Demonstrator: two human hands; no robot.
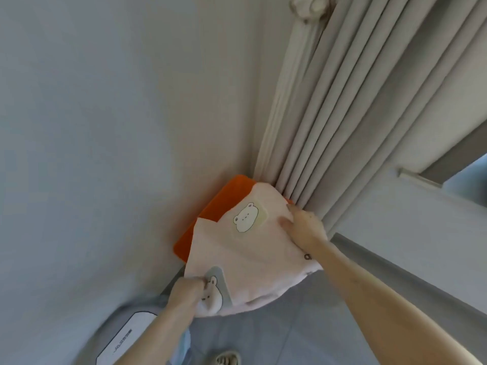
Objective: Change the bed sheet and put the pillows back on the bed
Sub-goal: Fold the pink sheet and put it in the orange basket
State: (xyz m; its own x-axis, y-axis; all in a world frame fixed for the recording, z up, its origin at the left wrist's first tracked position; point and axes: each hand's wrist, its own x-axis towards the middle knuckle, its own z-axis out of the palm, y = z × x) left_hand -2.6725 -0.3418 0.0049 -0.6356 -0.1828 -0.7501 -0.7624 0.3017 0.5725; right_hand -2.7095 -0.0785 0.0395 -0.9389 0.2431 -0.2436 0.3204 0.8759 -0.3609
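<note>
Left hand (184, 291) pinched the lower corner of the pink bear-print pillow (250, 251), and right hand (307, 229) clasped its far edge, thumb on front. Soft and light, probably squashy, it was best held by the corners. It leaned on an orange cushion (224, 204) beside the curtain (342, 114).

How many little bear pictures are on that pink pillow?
2. One bear is on the pink pillow beside the right hand; the other bear is at the lower corner the left hand grips. Others may be hidden behind.
</note>
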